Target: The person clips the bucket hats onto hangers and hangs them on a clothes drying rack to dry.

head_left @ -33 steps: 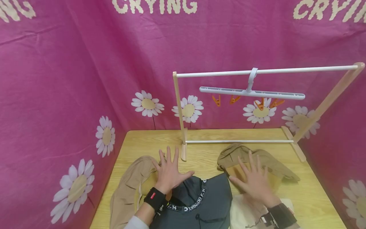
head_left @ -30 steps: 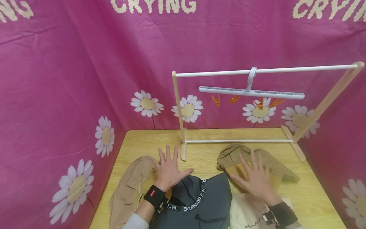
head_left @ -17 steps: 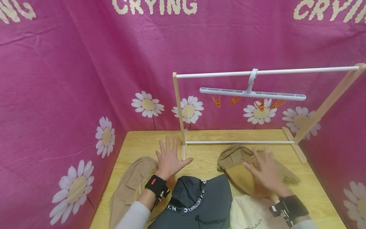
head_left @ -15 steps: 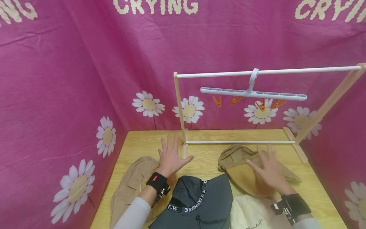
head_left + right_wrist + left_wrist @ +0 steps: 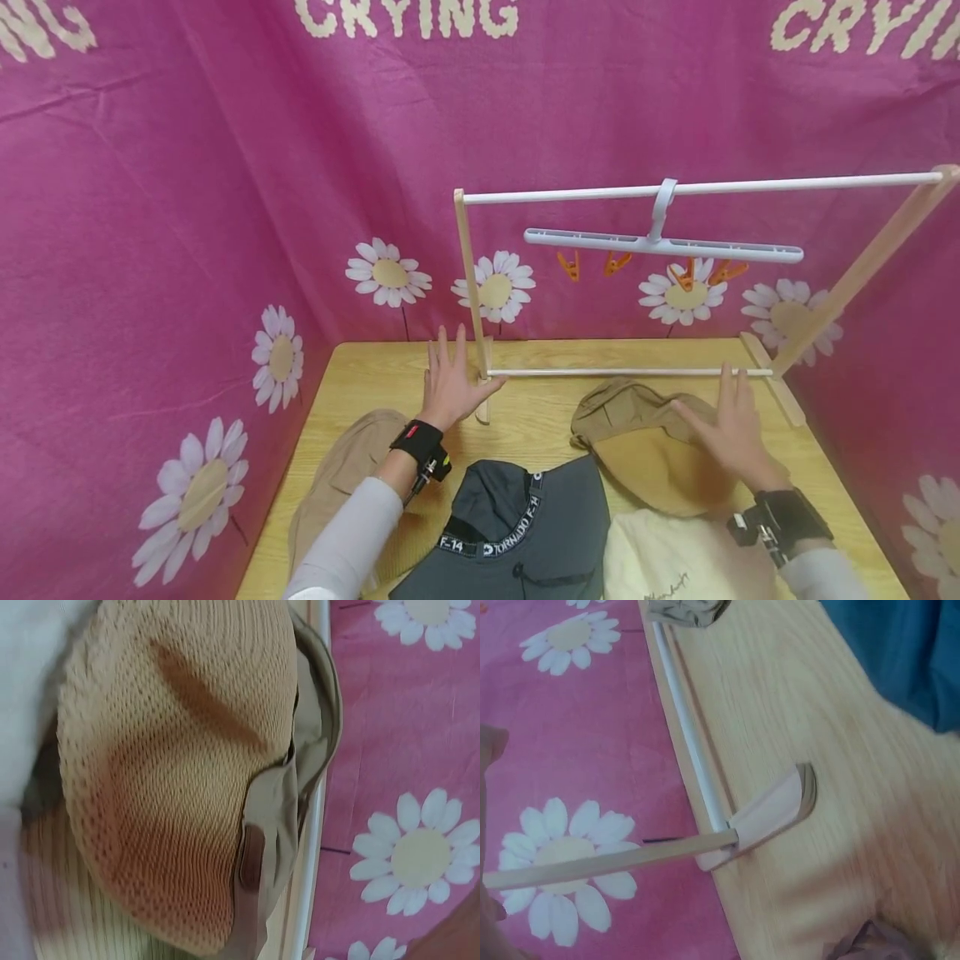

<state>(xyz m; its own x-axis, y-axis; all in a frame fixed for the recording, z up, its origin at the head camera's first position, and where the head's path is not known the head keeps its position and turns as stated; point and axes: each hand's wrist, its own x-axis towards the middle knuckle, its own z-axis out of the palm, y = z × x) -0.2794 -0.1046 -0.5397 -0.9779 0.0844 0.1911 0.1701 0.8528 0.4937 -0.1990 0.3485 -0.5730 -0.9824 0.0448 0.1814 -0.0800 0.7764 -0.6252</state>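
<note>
My left hand [image 5: 450,392], fingers extended and thumb out to the side, is by the left post of a small drying rack [image 5: 471,283]. In the left wrist view, that post's wooden foot [image 5: 772,810] stands on the table. Over the right-hand hats is my right hand [image 5: 735,433], fingers straight, holding nothing; whether it touches them I cannot tell. Beneath it lie a yellow-tan knitted hat [image 5: 187,750] and an olive-brown hat [image 5: 277,802]. A dark grey hat [image 5: 558,525] with a lettered band lies between my arms. My left forearm partly covers a beige hat [image 5: 337,492].
A pale grey hanger [image 5: 600,240] with several orange clips [image 5: 570,265] hangs from the rack's white top bar [image 5: 795,185]. Cream cloth [image 5: 645,554] lies at the front right of the wooden table [image 5: 390,375]. A pink flowered curtain [image 5: 225,208] stands behind and on both sides.
Both hands have moved forward, away from the hats at the front: the left up to the rack's left post, the right forward and to the right. The hats and the hanger have stayed put.
</note>
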